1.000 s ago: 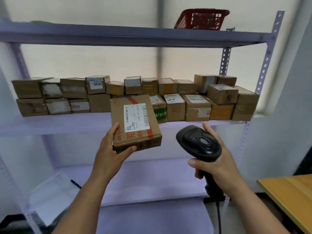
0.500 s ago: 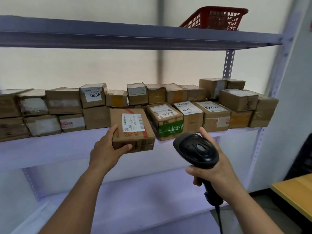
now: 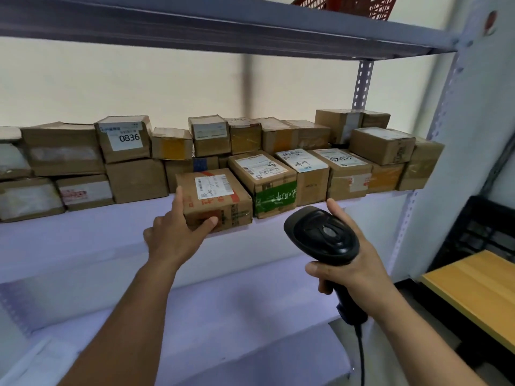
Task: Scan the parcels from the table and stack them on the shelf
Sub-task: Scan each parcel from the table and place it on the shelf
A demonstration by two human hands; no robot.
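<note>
A brown cardboard parcel [image 3: 220, 201] with a white barcode label and red tape sits on the front of the middle shelf [image 3: 83, 232], beside a parcel with green tape [image 3: 267, 185]. My left hand [image 3: 175, 232] grips its left front corner, thumb on the front face and fingers along the left side. My right hand [image 3: 348, 263] holds a black barcode scanner [image 3: 323, 235] by its handle, below and right of the parcel. Several other parcels stand in two rows behind it.
A red basket [image 3: 362, 4] sits on the top shelf. The lower shelf [image 3: 223, 316] lies below my arms. A wooden table [image 3: 473, 288] stands at the right, with a dark crate [image 3: 485, 227] behind it. The scanner's cable [image 3: 361, 358] hangs down.
My left hand carried the parcel up and forward from mid-air and set it on the middle shelf next to the green-taped parcel. The scanner hand stayed roughly in place.
</note>
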